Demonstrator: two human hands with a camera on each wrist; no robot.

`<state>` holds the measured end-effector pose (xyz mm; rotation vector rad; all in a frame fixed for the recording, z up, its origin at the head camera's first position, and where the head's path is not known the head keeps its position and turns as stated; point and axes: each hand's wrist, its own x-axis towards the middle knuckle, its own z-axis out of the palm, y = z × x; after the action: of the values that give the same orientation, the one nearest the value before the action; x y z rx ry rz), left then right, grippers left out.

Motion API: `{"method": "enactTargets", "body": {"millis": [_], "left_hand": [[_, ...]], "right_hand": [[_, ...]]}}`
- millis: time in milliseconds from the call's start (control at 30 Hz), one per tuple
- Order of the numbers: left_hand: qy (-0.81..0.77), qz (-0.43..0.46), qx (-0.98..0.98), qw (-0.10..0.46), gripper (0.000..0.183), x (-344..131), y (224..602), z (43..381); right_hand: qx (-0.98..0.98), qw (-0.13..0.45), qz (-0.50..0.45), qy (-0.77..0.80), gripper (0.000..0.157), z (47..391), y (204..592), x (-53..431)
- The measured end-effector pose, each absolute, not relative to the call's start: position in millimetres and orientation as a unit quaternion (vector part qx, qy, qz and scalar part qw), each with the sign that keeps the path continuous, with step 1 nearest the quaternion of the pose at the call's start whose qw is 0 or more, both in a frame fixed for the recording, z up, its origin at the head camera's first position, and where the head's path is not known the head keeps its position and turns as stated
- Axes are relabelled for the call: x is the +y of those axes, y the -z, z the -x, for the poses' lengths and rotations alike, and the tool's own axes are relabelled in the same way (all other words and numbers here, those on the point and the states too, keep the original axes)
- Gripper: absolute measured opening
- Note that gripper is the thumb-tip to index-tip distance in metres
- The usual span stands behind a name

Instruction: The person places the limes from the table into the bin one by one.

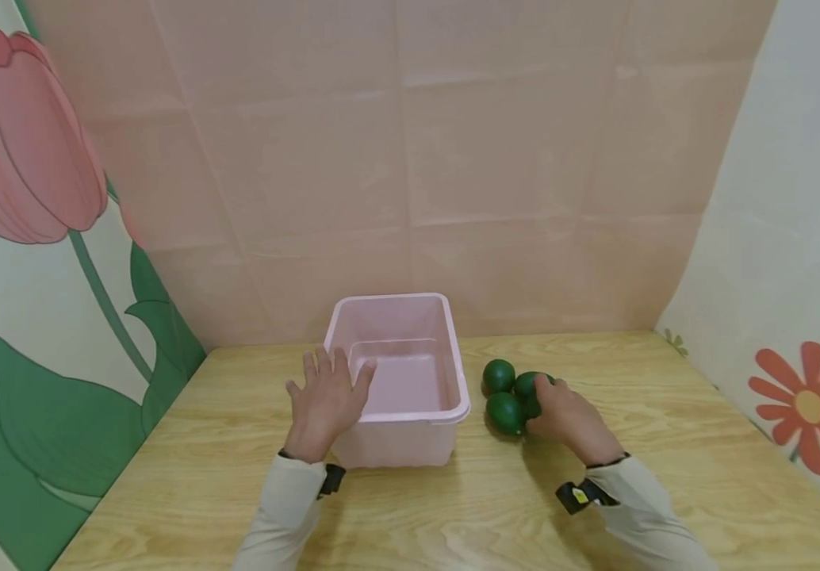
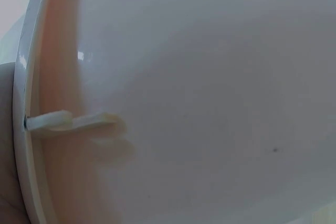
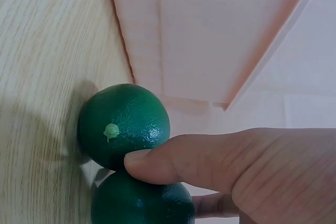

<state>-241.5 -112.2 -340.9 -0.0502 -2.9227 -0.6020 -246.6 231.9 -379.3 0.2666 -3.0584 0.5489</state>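
A person's left hand, fingers spread, hangs over the left side of a pale pink, rectangular plastic bin, its inner floor in our view, on a light wood-grain table; whether the palm touches the rim, we cannot tell. To the bin's right, the right hand grips a glossy dark green round fruit between thumb and fingers, beside a second green fruit with a pale stem nub. The hand hides part of this tight cluster, leaving us no sure count. The right wrist view cuts off the gripped fruit; pale plastic fills most of the left's.
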Motion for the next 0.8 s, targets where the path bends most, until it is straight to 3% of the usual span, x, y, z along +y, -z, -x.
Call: {"method": "enactTargets", "body": {"millis": [800], "left_hand": [[0.198, 0.018, -0.977, 0.078, 0.081, -112.1, 341.1, 241.8]], "right_hand": [[-0.976, 0.008, -0.083, -0.199, 0.056, 247.0, 373.8, 232.5]]}}
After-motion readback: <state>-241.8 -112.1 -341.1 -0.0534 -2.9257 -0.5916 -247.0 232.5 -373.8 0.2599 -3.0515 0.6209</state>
